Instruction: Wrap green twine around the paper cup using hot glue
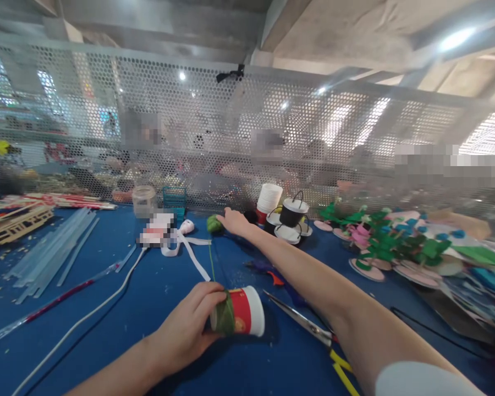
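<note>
The left hand [193, 324] has its grip clamped on the red paper cup [242, 312], which is held on its side just over the surface [268, 363], with the white mouth turned to the right. Green yarn [229, 316] goes around the closed end of this cup, and one strand runs away to the green ball [214, 223], where the right hand [235, 221] reaches. That hand is far and small, so I cannot tell whether its grip is closed on the ball or only touching it. For good winding, I think the cup should be held firmly but not squeezed, the strand kept lightly tight, and each turn laid beside the last. The strand passes near the white ribbon [196, 261], so it could perhaps catch there; the scissors [301, 319], with blades towards the cup, also ask for care. The surface is blue and busy, with pale blue strips [53, 253] at left and paper flowers [379, 242] at right. Behind stands a perforated screen [190, 110], under a concrete ceiling [334, 33].
</note>
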`<action>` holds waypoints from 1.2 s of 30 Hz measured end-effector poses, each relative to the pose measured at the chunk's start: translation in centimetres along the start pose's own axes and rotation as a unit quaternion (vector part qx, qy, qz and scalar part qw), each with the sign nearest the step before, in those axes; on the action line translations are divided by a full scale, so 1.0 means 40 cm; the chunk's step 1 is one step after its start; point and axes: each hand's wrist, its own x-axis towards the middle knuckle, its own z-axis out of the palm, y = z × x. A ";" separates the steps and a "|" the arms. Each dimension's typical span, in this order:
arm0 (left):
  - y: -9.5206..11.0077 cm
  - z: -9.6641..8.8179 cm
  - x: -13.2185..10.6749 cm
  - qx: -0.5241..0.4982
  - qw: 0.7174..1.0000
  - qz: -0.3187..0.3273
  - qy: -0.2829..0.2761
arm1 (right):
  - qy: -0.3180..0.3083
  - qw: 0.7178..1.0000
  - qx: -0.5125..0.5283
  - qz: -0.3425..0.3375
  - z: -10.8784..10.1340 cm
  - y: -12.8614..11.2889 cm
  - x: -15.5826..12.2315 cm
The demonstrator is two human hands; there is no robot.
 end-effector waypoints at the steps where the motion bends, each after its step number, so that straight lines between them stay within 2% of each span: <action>1: -0.002 0.001 -0.001 -0.001 1.000 -0.005 -0.001 | -0.003 1.000 0.011 0.009 -0.006 -0.002 -0.014; 3: -0.004 0.003 -0.003 -0.004 1.000 -0.014 -0.009 | -0.045 0.998 0.043 0.004 -0.018 -0.010 -0.058; 5: -0.006 0.004 -0.003 -0.004 1.000 -0.017 -0.013 | -0.122 0.989 0.085 -0.018 -0.029 -0.018 -0.116; 8: -0.006 0.000 0.001 0.010 1.000 -0.004 -0.001 | -0.243 0.952 0.176 -0.059 -0.034 -0.025 -0.206; 11: 0.000 -0.008 0.010 0.033 0.999 0.040 0.005 | -0.268 0.928 0.245 -0.086 -0.020 -0.025 -0.270; 14: 0.008 -0.014 0.016 0.064 0.995 0.077 -0.005 | -0.217 0.931 0.275 -0.099 0.004 -0.023 -0.303; 17: 0.015 -0.015 0.015 0.074 0.993 0.088 -0.023 | -0.126 0.926 0.344 -0.086 0.016 -0.025 -0.323; 22: 0.026 -0.021 0.017 0.057 0.998 0.028 0.025 | 0.010 0.913 0.402 -0.069 -0.016 -0.011 -0.361; 24: 0.029 -0.024 0.021 0.038 0.999 0.000 0.019 | 0.047 0.912 0.400 -0.073 -0.033 -0.003 -0.378; 30: 0.033 -0.021 0.025 -0.019 0.999 -0.016 -0.039 | 0.106 0.896 0.425 -0.070 -0.041 0.006 -0.402; 33: 0.036 -0.014 0.022 -0.034 0.998 -0.010 -0.051 | 0.108 0.890 0.435 -0.087 -0.030 0.010 -0.398; 36: 0.040 -0.007 0.020 -0.038 0.998 0.007 -0.052 | 0.104 0.897 0.418 -0.099 -0.022 0.017 -0.394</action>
